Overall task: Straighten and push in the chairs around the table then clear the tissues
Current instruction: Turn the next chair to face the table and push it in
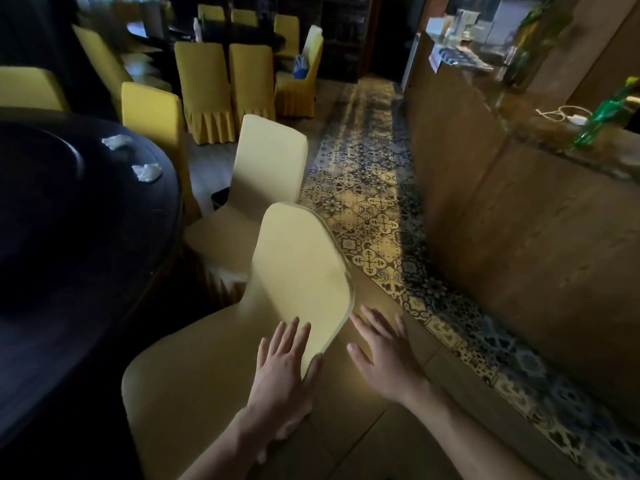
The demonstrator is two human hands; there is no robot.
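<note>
A yellow-covered chair (298,271) stands right in front of me, its seat toward the dark round table (86,244) on the left. My left hand (285,362) lies flat against the near edge of its backrest, fingers spread and thumb around the rim. Just right of the backrest my right hand (384,351) hovers with fingers apart, holding nothing. Beyond it a second chair (270,164) stands angled away from the table. A third chair (152,112) sits close to the table further back. Two crumpled white tissues (147,172) (116,141) lie on the tabletop.
A wooden counter (502,209) runs along the right, carrying a green bottle (602,116) and a white cable. A strip of patterned floor tiles (374,209) lies between chairs and counter. More yellow chairs (225,81) surround another dark table at the back.
</note>
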